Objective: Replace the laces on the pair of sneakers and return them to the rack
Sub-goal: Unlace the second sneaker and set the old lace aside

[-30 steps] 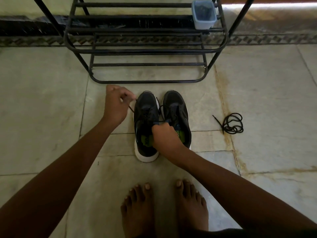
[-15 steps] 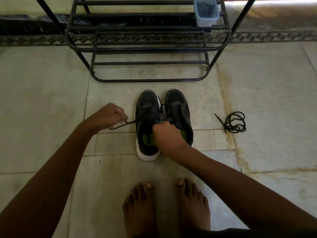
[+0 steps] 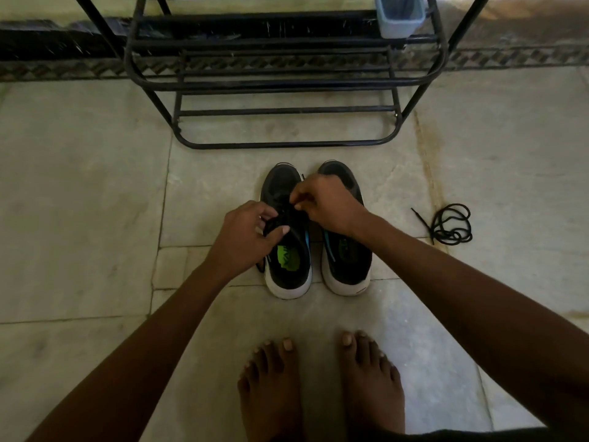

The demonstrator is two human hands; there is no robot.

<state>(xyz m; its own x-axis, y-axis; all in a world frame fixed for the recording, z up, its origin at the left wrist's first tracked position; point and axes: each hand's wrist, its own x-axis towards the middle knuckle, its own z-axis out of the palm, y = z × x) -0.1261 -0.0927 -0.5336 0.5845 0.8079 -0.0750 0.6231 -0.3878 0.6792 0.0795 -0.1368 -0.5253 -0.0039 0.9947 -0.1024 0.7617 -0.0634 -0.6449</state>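
Note:
Two black sneakers with white soles stand side by side on the floor, toes toward the rack: the left sneaker with a green insole and the right sneaker. My left hand pinches the black lace at the left sneaker's tongue. My right hand reaches across above the same shoe and pinches the lace near its upper eyelets. A loose black lace lies coiled on the floor to the right. The black metal shoe rack stands just beyond the shoes.
A pale blue plastic box sits on the rack's upper right. My bare feet stand on the stone tiles just behind the sneakers. A dark patterned skirting runs along the wall behind the rack.
My left hand came in from the far left to the left sneaker's tongue. My right hand moved up and forward over the shoe's eyelets. The lace no longer stretches out sideways.

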